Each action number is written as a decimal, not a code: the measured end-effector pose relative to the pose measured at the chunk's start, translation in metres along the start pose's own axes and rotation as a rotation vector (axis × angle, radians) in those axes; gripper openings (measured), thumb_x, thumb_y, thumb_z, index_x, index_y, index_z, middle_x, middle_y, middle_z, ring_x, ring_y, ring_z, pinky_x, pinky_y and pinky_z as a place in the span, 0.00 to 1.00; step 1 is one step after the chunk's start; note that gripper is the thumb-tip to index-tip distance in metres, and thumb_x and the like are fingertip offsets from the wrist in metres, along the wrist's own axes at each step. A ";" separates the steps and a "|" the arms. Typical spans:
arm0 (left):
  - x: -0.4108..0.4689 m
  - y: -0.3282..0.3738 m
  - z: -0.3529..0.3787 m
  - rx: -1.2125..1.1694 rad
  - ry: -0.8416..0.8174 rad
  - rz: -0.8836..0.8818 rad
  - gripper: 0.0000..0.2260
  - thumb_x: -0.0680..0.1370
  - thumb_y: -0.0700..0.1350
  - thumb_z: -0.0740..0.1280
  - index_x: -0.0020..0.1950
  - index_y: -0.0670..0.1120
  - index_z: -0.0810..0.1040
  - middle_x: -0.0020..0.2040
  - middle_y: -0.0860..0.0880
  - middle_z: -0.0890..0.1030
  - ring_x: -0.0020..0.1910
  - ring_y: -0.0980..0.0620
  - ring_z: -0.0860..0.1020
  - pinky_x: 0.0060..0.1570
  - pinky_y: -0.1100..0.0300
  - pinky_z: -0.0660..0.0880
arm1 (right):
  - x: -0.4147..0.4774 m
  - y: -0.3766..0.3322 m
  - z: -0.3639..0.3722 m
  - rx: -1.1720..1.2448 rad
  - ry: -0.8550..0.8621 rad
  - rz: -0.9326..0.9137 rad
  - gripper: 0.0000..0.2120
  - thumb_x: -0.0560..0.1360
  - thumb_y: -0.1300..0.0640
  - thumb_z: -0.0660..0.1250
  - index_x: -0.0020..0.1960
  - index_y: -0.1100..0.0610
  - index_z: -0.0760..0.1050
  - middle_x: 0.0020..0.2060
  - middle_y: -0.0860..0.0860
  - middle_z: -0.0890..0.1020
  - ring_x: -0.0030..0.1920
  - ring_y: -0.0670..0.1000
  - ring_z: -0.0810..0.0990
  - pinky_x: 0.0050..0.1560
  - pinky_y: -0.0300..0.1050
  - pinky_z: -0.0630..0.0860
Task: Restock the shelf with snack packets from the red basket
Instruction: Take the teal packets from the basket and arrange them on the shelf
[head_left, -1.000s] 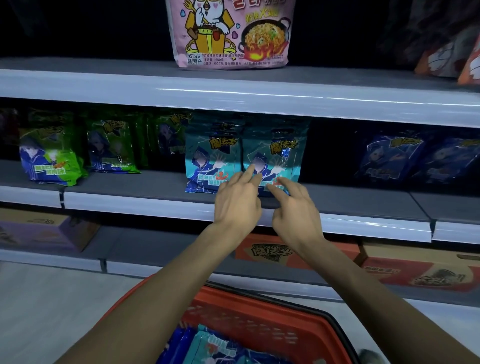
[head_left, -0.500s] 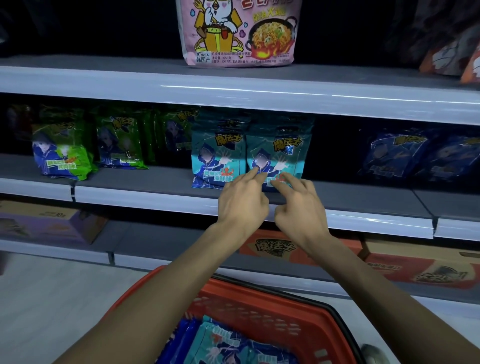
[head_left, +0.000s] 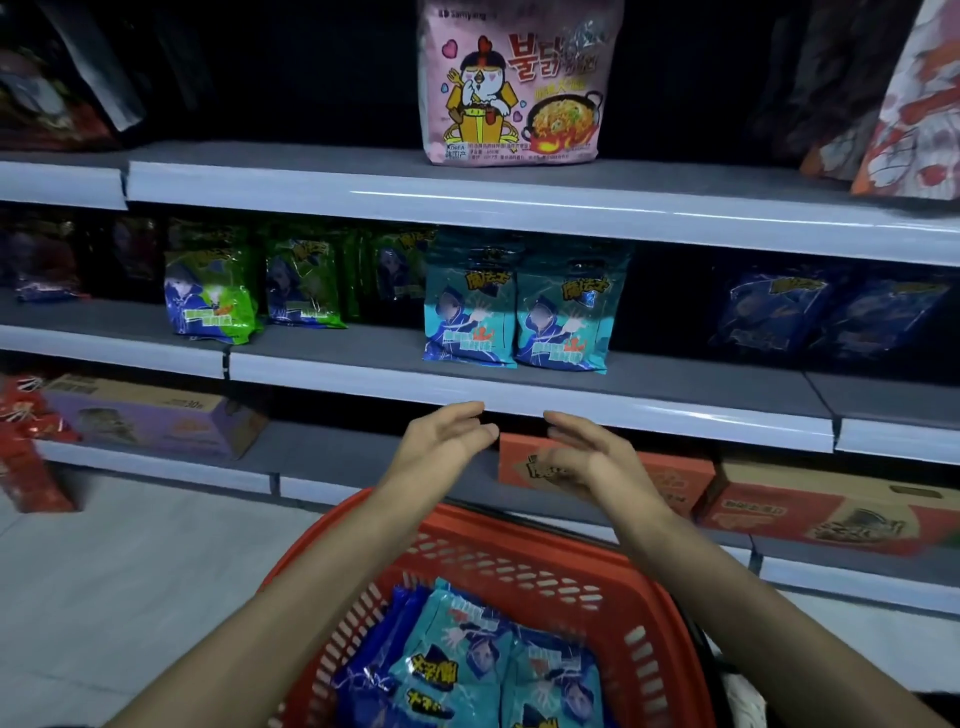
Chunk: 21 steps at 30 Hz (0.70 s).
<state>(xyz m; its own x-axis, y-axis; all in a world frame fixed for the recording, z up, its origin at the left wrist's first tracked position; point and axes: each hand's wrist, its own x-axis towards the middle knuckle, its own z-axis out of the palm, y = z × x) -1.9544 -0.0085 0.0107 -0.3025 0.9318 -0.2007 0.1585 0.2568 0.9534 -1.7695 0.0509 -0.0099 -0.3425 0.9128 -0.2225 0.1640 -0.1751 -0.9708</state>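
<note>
Two teal snack packets (head_left: 514, 322) stand upright side by side on the middle shelf (head_left: 363, 374). My left hand (head_left: 441, 441) and my right hand (head_left: 592, 457) hover empty just below the shelf's front edge, fingers relaxed, palms facing each other. Below them the red basket (head_left: 467, 551) holds several teal and dark blue packets (head_left: 488, 665).
Green packets (head_left: 249, 291) stand left of the teal ones, dark blue packets (head_left: 826, 312) to the right. A pink noodle bag (head_left: 514, 88) sits on the top shelf. Cardboard boxes (head_left: 810, 509) line the bottom shelf. Pale floor lies at the left.
Both hands have drawn back from the teal packets, down below the shelf edge, leaving the packets standing. The view has tilted so more of the basket shows.
</note>
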 end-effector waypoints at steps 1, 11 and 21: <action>-0.008 -0.001 -0.005 -0.022 0.000 -0.014 0.18 0.81 0.48 0.71 0.72 0.52 0.78 0.65 0.52 0.82 0.65 0.56 0.78 0.64 0.60 0.69 | -0.008 0.002 0.001 0.062 -0.005 0.038 0.23 0.76 0.61 0.73 0.69 0.46 0.78 0.67 0.47 0.80 0.63 0.46 0.80 0.60 0.42 0.79; -0.061 -0.025 -0.037 0.039 0.035 -0.052 0.17 0.82 0.43 0.70 0.71 0.49 0.78 0.64 0.49 0.82 0.60 0.56 0.79 0.57 0.63 0.70 | -0.046 0.046 0.022 -0.006 -0.007 0.142 0.25 0.77 0.67 0.70 0.72 0.52 0.76 0.64 0.51 0.81 0.63 0.51 0.79 0.66 0.54 0.76; -0.079 -0.051 -0.072 0.081 0.086 -0.050 0.15 0.83 0.44 0.68 0.70 0.50 0.79 0.55 0.55 0.84 0.52 0.61 0.81 0.39 0.75 0.73 | -0.047 0.178 0.101 -0.943 -0.298 0.059 0.29 0.77 0.52 0.71 0.77 0.49 0.69 0.59 0.52 0.82 0.53 0.52 0.83 0.51 0.49 0.82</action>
<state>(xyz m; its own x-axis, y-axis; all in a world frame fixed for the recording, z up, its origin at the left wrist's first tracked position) -2.0061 -0.1142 -0.0062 -0.3913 0.8925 -0.2244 0.2151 0.3258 0.9206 -1.8180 -0.0605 -0.1812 -0.5076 0.7592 -0.4074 0.8133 0.2661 -0.5175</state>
